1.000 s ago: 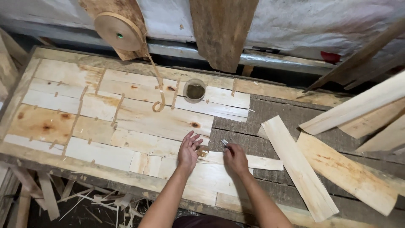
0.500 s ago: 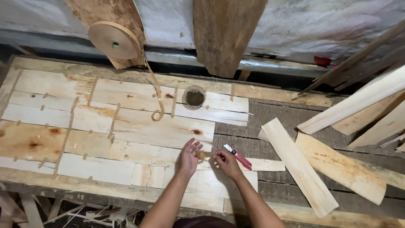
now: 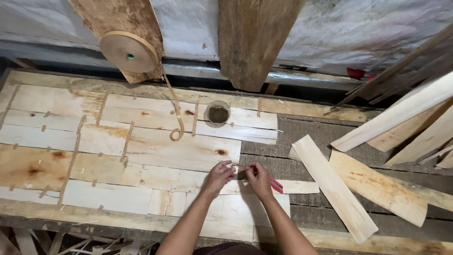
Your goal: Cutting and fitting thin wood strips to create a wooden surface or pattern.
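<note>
Head view, red cutter (image 3: 275, 184) in right hand (image 3: 258, 179), pointing lower right

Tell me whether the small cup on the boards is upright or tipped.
Upright: the cup shows its round open mouth to the camera, resting on the pale boards.

Near the front edge of the worn wooden workbench (image 3: 283, 137), the left hand (image 3: 218, 177) and right hand (image 3: 258, 178) pinch a short strip of brown tape (image 3: 239, 167) over pale patched veneer sheets (image 3: 155, 151). The right hand also holds a red-handled cutter (image 3: 275, 184). A brown tape roll (image 3: 129, 52) hangs at the back edge, and a small round cup (image 3: 217, 114) stands below it.
</note>
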